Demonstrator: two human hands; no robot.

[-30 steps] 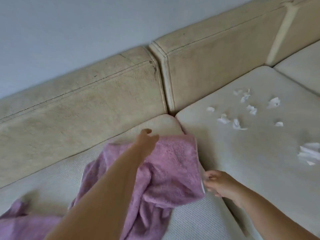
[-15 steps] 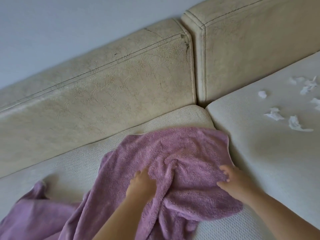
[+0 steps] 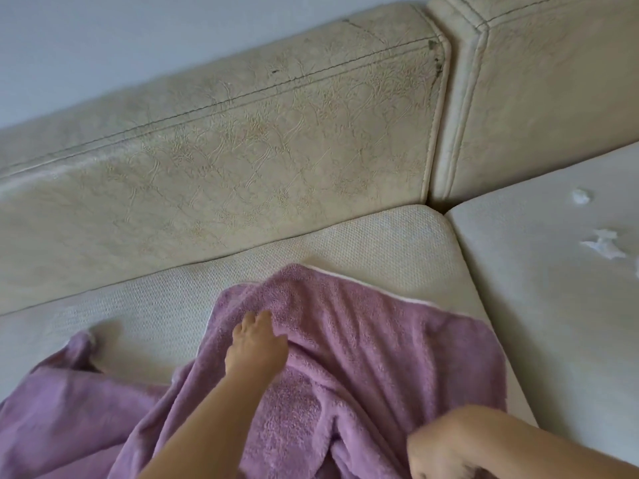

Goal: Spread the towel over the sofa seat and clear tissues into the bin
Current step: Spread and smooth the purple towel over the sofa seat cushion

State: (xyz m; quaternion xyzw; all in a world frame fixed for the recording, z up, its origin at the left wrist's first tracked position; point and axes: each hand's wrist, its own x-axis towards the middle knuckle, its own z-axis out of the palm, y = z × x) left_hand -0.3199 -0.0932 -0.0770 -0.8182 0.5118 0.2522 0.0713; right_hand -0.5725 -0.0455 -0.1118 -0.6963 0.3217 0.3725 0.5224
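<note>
Towel lies rumpled with bare seat beyond its edge, left hand flat atop, grip of right hand unclear.

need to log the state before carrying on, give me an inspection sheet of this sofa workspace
surface: beige seat cushion, far part bare
job's things: purple towel rumpled, not spread flat; tissues scattered on the right cushion; bin not in view
clutter: nothing seen
grippers: left hand lies on the towel, fingers stretched; right hand at the towel's near edge, fingers hidden
cables: nothing seen
surroundings: cracked backrest, pale wall
</note>
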